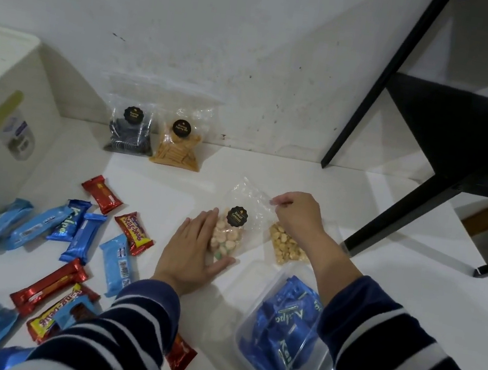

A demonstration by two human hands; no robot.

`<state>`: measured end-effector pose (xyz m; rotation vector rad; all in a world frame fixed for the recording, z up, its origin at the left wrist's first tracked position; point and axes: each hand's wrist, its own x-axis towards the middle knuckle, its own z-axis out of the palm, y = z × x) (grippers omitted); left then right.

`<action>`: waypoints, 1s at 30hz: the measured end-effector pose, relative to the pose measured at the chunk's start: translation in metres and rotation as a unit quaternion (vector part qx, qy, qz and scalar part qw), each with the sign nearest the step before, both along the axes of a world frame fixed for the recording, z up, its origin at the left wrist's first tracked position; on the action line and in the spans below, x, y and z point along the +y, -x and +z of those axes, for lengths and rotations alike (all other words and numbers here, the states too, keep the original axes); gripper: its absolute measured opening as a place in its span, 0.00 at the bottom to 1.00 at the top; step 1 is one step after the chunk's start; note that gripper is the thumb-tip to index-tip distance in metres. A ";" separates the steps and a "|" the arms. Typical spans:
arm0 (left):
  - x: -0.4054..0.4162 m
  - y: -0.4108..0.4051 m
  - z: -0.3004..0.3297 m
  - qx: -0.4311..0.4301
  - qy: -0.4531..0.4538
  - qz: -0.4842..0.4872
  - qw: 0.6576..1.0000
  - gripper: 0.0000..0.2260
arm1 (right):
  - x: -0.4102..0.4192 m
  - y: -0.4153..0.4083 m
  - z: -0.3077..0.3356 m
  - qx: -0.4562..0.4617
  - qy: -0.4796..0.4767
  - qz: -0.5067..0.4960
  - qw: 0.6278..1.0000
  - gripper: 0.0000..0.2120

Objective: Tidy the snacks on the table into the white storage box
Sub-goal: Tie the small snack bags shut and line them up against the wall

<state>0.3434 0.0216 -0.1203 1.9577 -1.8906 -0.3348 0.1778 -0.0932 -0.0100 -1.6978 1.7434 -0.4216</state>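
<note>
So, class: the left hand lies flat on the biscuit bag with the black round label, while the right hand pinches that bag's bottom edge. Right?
Not quite: in the head view the right hand pinches the biscuit bag's top edge, not its bottom. The left hand does lie flat on it.

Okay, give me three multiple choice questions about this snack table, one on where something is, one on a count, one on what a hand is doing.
1. Where do the dark-snack bag and orange-stick bag stand?
A. against the wall
B. inside the clear tub
C. under the left hand

2. How many snack bags bear a visible round black label?
A. one
B. three
C. five

3. What is the right hand doing?
A. lying flat on the table
B. pinching the biscuit bag's top
C. holding a red bar

Answers: 1 A, both lean at the wall's foot. 2 B, those two plus the biscuit bag. 3 B, fingertips grip the plastic edge.
</note>
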 end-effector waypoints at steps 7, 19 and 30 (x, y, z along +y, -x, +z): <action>-0.003 0.001 -0.002 0.055 0.048 0.029 0.997 0.44 | -0.008 -0.009 -0.008 -0.017 0.028 -0.004 0.999 0.09; -0.002 0.002 -0.003 0.076 0.047 0.069 0.994 0.45 | -0.003 -0.012 -0.010 -0.056 0.005 -0.023 0.998 0.12; 0.000 0.004 0.000 0.088 0.040 0.073 0.993 0.44 | -0.013 -0.001 -0.016 -0.062 0.016 -0.010 0.998 0.11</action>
